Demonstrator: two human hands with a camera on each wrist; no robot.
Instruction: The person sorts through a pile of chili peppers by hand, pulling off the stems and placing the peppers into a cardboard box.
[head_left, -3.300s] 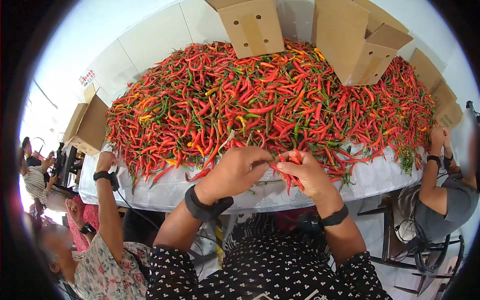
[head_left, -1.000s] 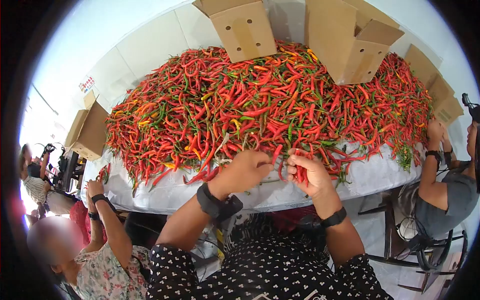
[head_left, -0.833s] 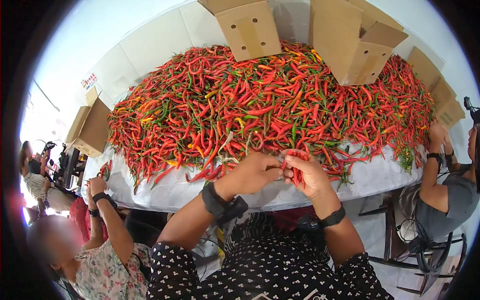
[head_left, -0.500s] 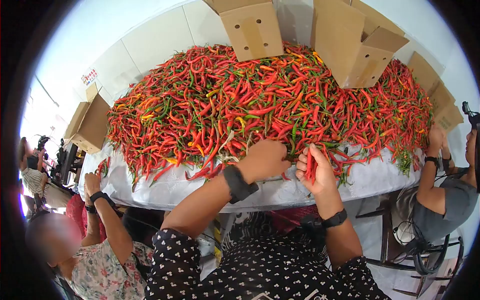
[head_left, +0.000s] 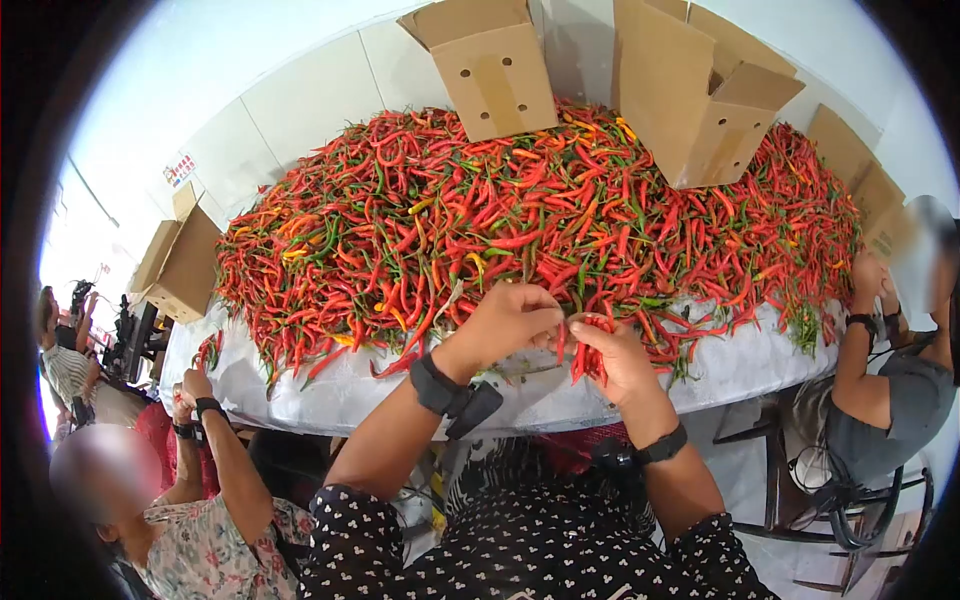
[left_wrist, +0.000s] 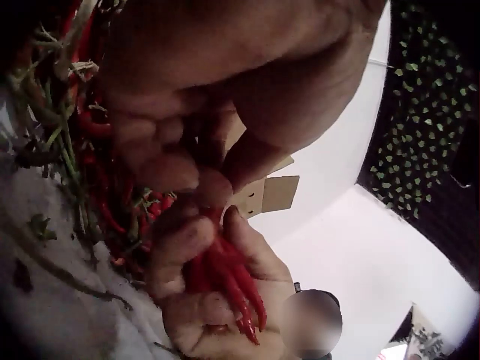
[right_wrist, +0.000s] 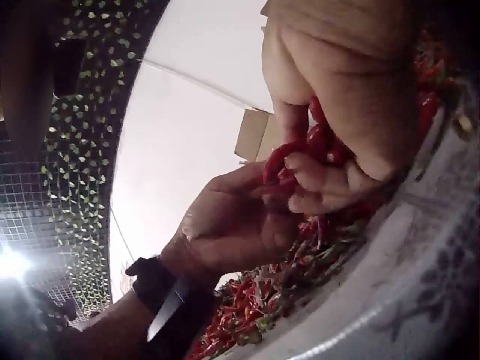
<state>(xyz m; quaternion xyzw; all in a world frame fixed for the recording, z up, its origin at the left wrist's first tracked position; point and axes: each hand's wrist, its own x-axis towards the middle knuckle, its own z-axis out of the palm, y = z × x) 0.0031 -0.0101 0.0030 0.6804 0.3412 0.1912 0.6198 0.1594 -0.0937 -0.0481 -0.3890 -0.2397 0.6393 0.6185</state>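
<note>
Over the table's front edge, my right hand [head_left: 625, 368] holds a small bunch of red chilli peppers [head_left: 592, 362], their tips hanging below the fingers. My left hand [head_left: 505, 328] meets it from the left, thumb and forefinger pinching the end of one red chilli [head_left: 561, 342]. The left wrist view has the left fingertips [left_wrist: 216, 187] right at the stem end of the bunched chillies [left_wrist: 238, 279], which lie across the right palm. From the right wrist, a curved red chilli [right_wrist: 279, 159] shows between both hands. Behind them spreads a large heap of chillies [head_left: 420, 240], mostly red, some green and orange.
Two cardboard boxes [head_left: 495, 85] [head_left: 700, 110] stand on the heap's back, and another box [head_left: 180, 260] at the left end. A white cloth [head_left: 330, 400] covers the table. People sit at the left [head_left: 210, 520] and right [head_left: 880, 390], hands near the table's edge.
Half a second ago the hands were apart, the left over the heap's front edge and the right upright with chillies. Now they have come together at the bunch.
</note>
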